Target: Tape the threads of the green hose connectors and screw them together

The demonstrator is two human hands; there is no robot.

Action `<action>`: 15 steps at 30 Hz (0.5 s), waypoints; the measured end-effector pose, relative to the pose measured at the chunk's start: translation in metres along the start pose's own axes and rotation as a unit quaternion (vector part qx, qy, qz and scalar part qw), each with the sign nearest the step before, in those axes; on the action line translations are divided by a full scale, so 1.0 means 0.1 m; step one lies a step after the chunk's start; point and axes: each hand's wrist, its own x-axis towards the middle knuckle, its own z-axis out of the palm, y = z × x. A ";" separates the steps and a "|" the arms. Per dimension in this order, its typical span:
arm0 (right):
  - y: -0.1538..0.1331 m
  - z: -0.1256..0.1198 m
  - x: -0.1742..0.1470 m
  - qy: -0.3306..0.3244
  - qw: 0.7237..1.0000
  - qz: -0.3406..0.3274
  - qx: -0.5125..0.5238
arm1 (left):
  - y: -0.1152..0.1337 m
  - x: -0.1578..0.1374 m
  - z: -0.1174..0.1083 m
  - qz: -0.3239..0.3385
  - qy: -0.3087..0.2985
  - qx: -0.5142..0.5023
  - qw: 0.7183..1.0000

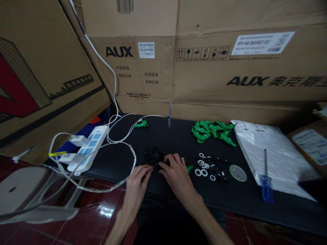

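My left hand [139, 177] and my right hand [176, 172] meet at the front of the black table, fingertips bent toward each other. The fingers of both are closed in a pinch; anything between them is dark against the table and too small to make out. Just beyond the fingertips lies a pile of small black parts [153, 153]. A green threaded piece [189, 168] pokes out beside my right hand, partly hidden by it. White ring washers [204, 172] and small black parts [221, 162] are spread further right, near a clear round disc [238, 173].
Green plastic fittings [201, 131] are heaped at the back, with a single green fitting [142, 124] further left. A blue-handled screwdriver [267, 189] rests on a white plastic package [270, 153]. Left are a power strip [89, 149] and looping white cables [122, 140]. Large cardboard boxes [143, 78] stand behind.
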 end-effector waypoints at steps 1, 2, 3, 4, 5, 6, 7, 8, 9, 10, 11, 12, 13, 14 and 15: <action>0.00 -0.03 -0.02 0.008 1.000 0.002 0.004 | 0.00 0.00 0.01 -0.004 0.006 0.000 1.000; 0.01 -0.09 -0.06 0.018 1.000 0.006 0.007 | 0.00 0.00 0.02 -0.009 0.012 -0.001 1.000; 0.03 -0.18 -0.12 0.033 0.999 0.012 0.011 | 0.00 -0.01 0.03 -0.015 0.018 -0.001 1.000; 0.07 -0.28 -0.19 0.052 0.998 0.020 0.014 | 0.01 -0.02 0.03 -0.020 0.023 -0.001 1.000; 0.12 -0.40 -0.28 0.079 0.996 0.030 0.016 | 0.03 -0.03 0.03 -0.025 0.027 -0.003 0.999; 0.20 -0.53 -0.38 0.107 0.993 0.040 0.016 | 0.05 -0.05 0.02 -0.030 0.029 -0.004 0.999; 0.29 -0.67 -0.50 0.146 0.988 0.050 0.012 | 0.07 -0.07 0.02 -0.034 0.029 -0.005 0.999; 0.39 -0.79 -0.62 0.185 0.981 0.064 0.001 | 0.11 -0.09 0.01 -0.040 0.026 -0.006 0.999; 0.49 -0.91 -0.75 0.203 0.974 0.096 -0.017 | 0.14 -0.10 0.01 -0.047 0.022 -0.007 0.999; 0.59 -1.00 -0.89 0.219 0.967 0.122 -0.039 | 0.17 -0.11 0.01 -0.052 0.015 -0.007 0.998; 0.69 -1.08 -1.02 0.223 0.963 0.142 -0.058 | 0.20 -0.11 0.02 -0.055 0.010 -0.006 0.998; 0.77 -1.14 -1.15 0.229 0.958 0.157 -0.077 | 0.23 -0.11 0.03 -0.057 0.008 -0.004 0.998; 0.85 -1.18 -1.28 0.231 0.952 0.173 -0.100 | 0.24 -0.09 0.05 -0.057 0.008 -0.002 0.998; 0.92 -1.21 -1.40 0.230 0.944 0.199 -0.126 | 0.25 -0.06 0.07 -0.055 0.009 0.000 0.998; 0.99 -1.23 -1.51 0.235 0.929 0.236 -0.159 | 0.25 -0.03 0.10 -0.052 0.013 0.002 0.999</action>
